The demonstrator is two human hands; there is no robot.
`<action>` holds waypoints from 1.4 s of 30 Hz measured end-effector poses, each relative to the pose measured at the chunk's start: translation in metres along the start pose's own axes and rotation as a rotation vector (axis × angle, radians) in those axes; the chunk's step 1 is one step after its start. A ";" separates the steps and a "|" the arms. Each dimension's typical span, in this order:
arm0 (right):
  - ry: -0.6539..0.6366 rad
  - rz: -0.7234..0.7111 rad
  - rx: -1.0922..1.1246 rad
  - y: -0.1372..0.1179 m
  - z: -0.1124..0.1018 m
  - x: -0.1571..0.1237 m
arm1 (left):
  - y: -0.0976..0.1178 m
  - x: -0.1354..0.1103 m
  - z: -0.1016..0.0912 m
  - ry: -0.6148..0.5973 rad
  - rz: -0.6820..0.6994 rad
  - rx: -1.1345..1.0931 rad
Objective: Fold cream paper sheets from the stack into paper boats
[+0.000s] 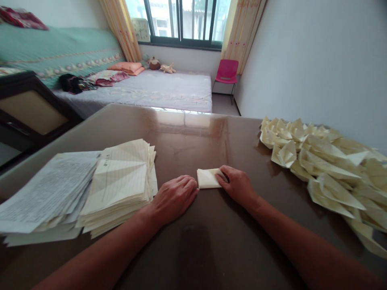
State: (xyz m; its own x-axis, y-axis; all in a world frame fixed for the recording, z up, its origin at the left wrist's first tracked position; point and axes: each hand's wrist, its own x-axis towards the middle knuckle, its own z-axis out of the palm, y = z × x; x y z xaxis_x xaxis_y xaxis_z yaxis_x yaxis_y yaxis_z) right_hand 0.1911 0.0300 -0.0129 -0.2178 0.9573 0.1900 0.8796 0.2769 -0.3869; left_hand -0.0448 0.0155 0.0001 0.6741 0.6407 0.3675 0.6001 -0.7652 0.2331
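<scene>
- Brown, glossy worktop [196,137] lies bare just in front of me, between my forearms, so my elbows have room to slide.
- My left hand [175,197] rests palm down, fingers loosely curled and holding nothing, their tips touching the left edge of the folded paper [208,179].
- My right hand [238,186] has its fingers close together on the paper's right end, pinning it flat.
- I judge the crease will come out sharp if I brace the left edge and run my right fingertips firmly along the fold, edges lined up.
- To the left, a stack of cream sheets [119,185] sits near, overlapping some printed sheets [45,197]. To the right, a heap of folded paper shapes [326,165] spreads towards the worktop's side.
- Beyond the paper the worktop is open to its far edge, and the bed [169,90] lies past it.
</scene>
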 end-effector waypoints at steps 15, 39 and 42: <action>0.019 -0.015 -0.083 0.000 0.000 0.000 | -0.001 0.003 0.015 -0.013 0.115 0.098; -0.010 0.065 -0.168 -0.002 -0.001 0.004 | 0.010 0.007 0.025 -0.123 0.057 0.204; -0.006 0.062 -0.171 -0.001 -0.001 0.004 | 0.010 0.006 0.027 -0.145 0.050 0.230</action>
State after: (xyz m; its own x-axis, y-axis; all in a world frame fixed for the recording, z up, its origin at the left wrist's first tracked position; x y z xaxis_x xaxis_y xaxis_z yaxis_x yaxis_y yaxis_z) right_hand 0.1892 0.0337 -0.0110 -0.1631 0.9727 0.1652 0.9503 0.1999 -0.2388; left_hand -0.0233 0.0138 -0.0195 0.7501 0.6174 0.2369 0.6353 -0.7722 0.0007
